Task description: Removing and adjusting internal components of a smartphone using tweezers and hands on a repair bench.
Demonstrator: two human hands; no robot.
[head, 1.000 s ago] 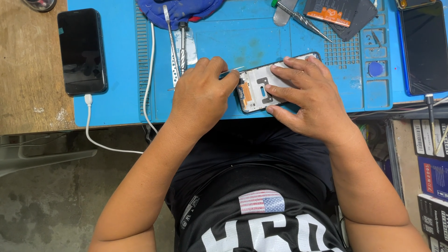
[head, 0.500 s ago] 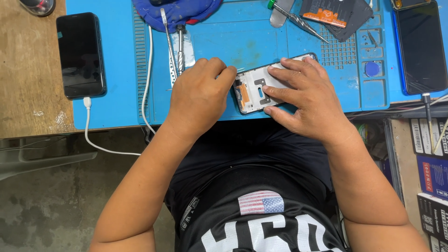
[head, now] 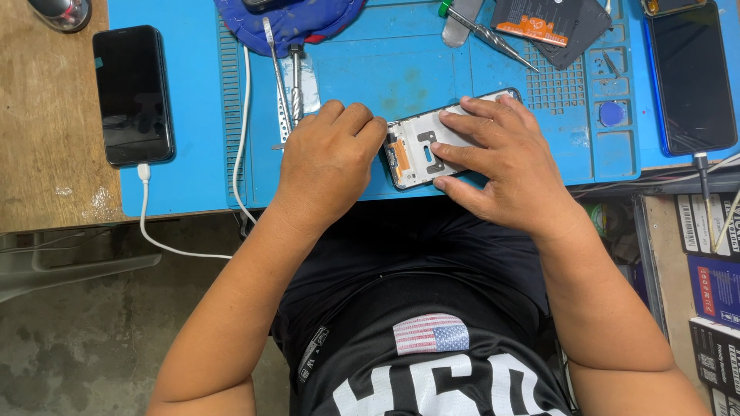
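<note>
Since the first earlier picture, the right hand point(head: 505, 166) has spread flatter across the opened phone point(head: 432, 146), its fingers point(head: 462, 127) now reaching further over the pale inner plate. The left hand point(head: 327, 162) has closed into a tighter fist at the phone's orange-marked end, knuckles against its edge. The screwdriver point(head: 486, 35) at the top of the blue mat point(head: 385, 69) sits slightly lower in view, a camera shift

The opened phone point(head: 428, 150) lay flat and tilted near the worktop's front edge, its pale inner frame up, orange part at its left end.
</note>
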